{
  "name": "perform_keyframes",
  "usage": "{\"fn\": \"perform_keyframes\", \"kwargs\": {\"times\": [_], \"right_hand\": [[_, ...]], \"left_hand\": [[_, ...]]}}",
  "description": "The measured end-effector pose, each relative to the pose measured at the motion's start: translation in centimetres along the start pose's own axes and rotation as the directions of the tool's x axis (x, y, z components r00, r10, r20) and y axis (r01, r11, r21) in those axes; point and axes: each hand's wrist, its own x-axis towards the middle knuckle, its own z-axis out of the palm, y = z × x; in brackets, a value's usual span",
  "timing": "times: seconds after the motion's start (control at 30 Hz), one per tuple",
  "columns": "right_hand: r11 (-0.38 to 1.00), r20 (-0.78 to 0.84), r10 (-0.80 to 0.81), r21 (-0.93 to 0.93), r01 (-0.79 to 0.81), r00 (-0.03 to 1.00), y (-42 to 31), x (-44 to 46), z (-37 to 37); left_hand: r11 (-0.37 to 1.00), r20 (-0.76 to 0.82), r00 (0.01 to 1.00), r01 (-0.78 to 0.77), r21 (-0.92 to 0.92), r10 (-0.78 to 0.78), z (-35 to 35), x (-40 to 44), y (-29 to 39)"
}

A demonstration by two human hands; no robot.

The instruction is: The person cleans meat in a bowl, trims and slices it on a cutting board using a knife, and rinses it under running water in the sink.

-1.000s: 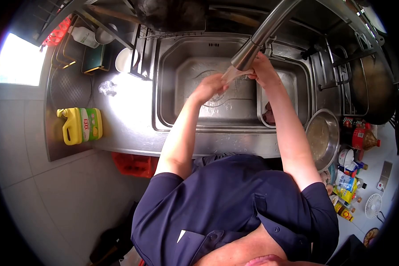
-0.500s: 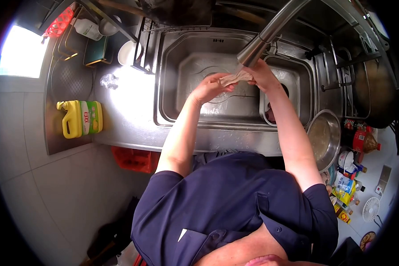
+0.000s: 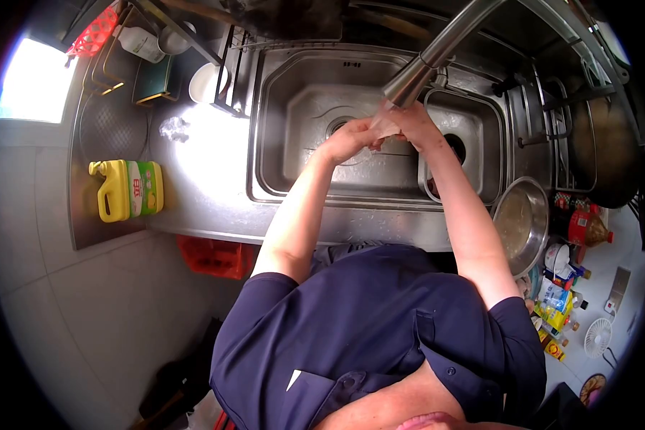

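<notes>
Under the tap (image 3: 408, 82), water runs over a pale, soft piece (image 3: 385, 127) held between my two hands. I cannot make out what the piece is. My left hand (image 3: 351, 140) grips its left side with bent fingers. On the other side my right hand (image 3: 417, 127) is closed on it, close below the tap's mouth. Both hands are above the large basin of the steel sink (image 3: 301, 168), near the divider. In the small basin (image 3: 476, 136) a dark drain opening shows, and a dark reddish item is mostly hidden behind my right forearm.
A yellow detergent jug (image 3: 127, 190) stands on the left counter. Behind it are a white bowl (image 3: 206, 84) and a metal rack (image 3: 229, 68). A metal bowl (image 3: 521, 226) sits right of the sink. Bottles, packets and a small fan (image 3: 598, 337) lie farther right.
The pale piece was stretched beneath the tap, then bunched lengthwise between my hands; now it is more compact. My left hand has shifted slightly right, closer to my right hand.
</notes>
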Motion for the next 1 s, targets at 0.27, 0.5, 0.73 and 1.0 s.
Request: {"fn": "perform_keyframes", "kwargs": {"times": [0.27, 0.5, 0.73, 1.0], "right_hand": [[0.979, -0.028, 0.018, 0.203, -0.012, 0.999, -0.4, -0.3, -1.8], [0.980, 0.036, 0.053, 0.190, -0.059, 0.998, -0.6, -0.8, -1.9], [0.993, 0.132, 0.040, -0.116, -0.025, 0.990, 0.6, 0.5, -2.1], [0.999, -0.001, 0.025, -0.034, -0.025, 1.000, -1.3, -1.2, -1.6]], "left_hand": [[0.996, -0.077, 0.993, 0.084, -0.001, -0.084, -1.9, -1.9, -0.3], [0.937, -0.185, 0.978, 0.151, 0.314, -0.096, -4.5, -2.7, -1.8], [0.961, -0.120, 0.992, 0.002, 0.275, 0.032, 0.2, 1.5, 1.3], [0.938, -0.109, 0.992, 0.098, 0.331, -0.065, -1.2, -0.1, 0.5]]}}
